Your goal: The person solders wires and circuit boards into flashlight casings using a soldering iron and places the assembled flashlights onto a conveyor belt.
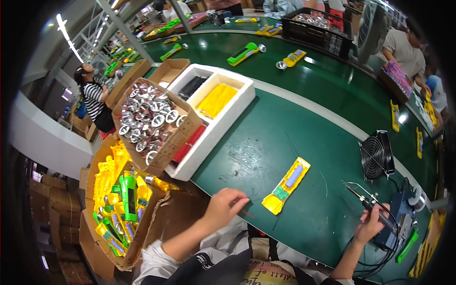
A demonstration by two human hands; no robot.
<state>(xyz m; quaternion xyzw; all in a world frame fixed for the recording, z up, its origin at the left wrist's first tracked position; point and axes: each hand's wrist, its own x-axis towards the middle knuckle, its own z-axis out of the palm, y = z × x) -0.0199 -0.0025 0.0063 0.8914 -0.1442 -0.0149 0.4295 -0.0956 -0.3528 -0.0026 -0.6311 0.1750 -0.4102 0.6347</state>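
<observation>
My left hand [224,207] is pinched at the table's near edge, with thin wires, one of them reddish, at its fingertips. To its right lies an open yellow flashlight housing [273,203] with a purple cylindrical battery [295,175] and a small green circuit board [280,192] inside. Thin dark wires stick out from both ends of the housing. My right hand [373,224] is closed round a soldering iron [368,203], its tip pointing up and left beside a thin metal solder guide. Neither hand touches the housing.
A blue soldering station [401,205] and a black fan [375,156] stand at the right. At left are a white foam box [230,115] of yellow and black wires, a carton of silvery reflectors [149,118], and a carton of housings [128,194]. Beyond runs a green conveyor [327,80] with flashlight parts.
</observation>
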